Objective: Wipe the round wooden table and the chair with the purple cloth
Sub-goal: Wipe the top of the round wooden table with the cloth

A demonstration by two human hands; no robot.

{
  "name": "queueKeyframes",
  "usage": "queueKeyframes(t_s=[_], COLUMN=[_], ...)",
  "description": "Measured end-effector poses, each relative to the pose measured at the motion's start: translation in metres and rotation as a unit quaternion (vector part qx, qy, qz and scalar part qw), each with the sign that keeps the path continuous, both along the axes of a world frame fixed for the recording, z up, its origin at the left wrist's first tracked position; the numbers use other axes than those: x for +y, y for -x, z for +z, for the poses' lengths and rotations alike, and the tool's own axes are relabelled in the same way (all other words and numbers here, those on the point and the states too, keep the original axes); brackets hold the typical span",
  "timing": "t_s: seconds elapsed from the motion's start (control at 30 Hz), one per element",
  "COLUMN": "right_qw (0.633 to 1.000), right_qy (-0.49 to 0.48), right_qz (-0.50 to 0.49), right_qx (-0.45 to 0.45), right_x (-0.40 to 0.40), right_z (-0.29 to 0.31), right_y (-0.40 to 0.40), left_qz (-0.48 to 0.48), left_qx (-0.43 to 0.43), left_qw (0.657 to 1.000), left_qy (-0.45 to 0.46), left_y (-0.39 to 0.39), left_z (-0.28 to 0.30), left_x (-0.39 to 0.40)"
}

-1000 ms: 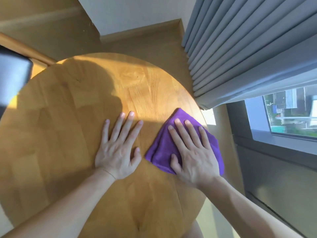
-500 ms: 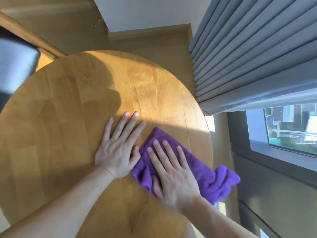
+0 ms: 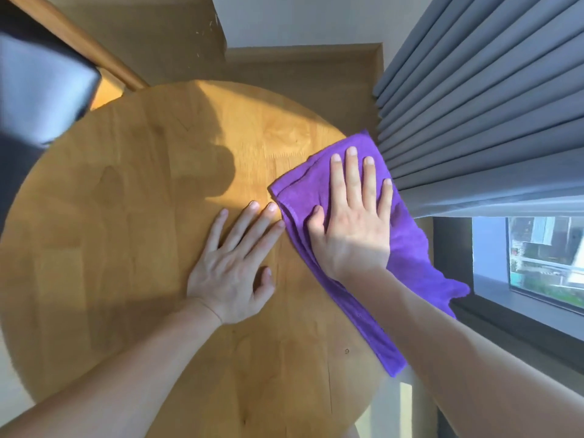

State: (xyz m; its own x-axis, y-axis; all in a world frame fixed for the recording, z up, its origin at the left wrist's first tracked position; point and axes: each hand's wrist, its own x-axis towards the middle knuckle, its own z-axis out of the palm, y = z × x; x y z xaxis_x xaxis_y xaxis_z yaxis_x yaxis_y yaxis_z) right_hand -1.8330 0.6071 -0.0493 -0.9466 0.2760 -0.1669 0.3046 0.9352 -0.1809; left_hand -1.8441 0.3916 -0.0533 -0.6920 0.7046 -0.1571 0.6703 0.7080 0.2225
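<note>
Head view looks down on the round wooden table (image 3: 151,216), where the right hand (image 3: 350,229) lies flat, fingers straight and slightly spread, pressing the purple cloth (image 3: 407,248) against the tabletop at its right edge, close to the grey curtain (image 3: 474,105). The cloth is loosely folded; its near and right portions spill past the table rim and hang over the gap toward the window (image 3: 543,254). The left hand (image 3: 234,267) is also flat and empty, palm down on the bare wood just beside the cloth, its fingertips nearly touching the cloth's left border, apparently bracing the body. Judging by this, the tabletop wipe is in hand, working the right-hand margin; most of the surface to the left and far side looks yet to be covered from here, and the chair (image 3: 44,90), partly visible at the upper left beyond the table, is untouched. The next stroke likely calls for firm flat pressure while drawing the cloth back inward, so the overhanging part does not drag it off the rim.
</note>
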Motion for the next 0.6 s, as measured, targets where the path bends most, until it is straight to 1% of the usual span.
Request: queueKeyframes(t_s=[0.03, 0.1, 0.23, 0.3, 0.33, 0.37, 0.4, 0.5, 0.6], right_qw=[0.999, 0.989, 0.937, 0.911, 0.909, 0.919, 0.937, 0.982, 0.998], right_qy=[0.005, 0.019, 0.013, 0.006, 0.004, 0.001, -0.003, -0.023, -0.012], right_qz=[0.036, 0.145, 0.347, 0.410, 0.414, 0.392, 0.348, 0.184, 0.054], right_qx=[0.005, 0.000, -0.038, -0.038, -0.037, -0.034, -0.027, -0.017, -0.008], right_x=[-0.003, -0.005, 0.012, 0.033, 0.044, 0.051, 0.056, 0.049, 0.025], right_z=[0.001, 0.003, 0.003, 0.001, 0.001, 0.001, 0.000, 0.000, -0.001], right_y=[-0.010, -0.035, -0.067, -0.059, -0.051, -0.040, -0.027, 0.008, 0.029], left_qz=[0.006, 0.018, 0.035, 0.040, 0.042, 0.042, 0.041, 0.035, 0.037], left_qx=[-0.002, -0.004, -0.007, -0.008, -0.009, -0.010, -0.008, -0.001, 0.003], left_qw=[1.000, 1.000, 0.999, 0.999, 0.999, 0.999, 0.999, 0.999, 0.999], left_qy=[-0.002, -0.008, -0.018, -0.021, -0.025, -0.026, -0.025, -0.019, -0.027], left_y=[0.000, 0.000, 0.000, 0.000, -0.001, 0.000, 0.000, 0.001, 0.001], left_z=[0.001, 0.001, 0.002, 0.002, 0.002, 0.002, 0.001, 0.000, -0.001], left_x=[0.000, 0.000, 0.000, 0.002, 0.002, 0.002, 0.002, 0.001, 0.001])
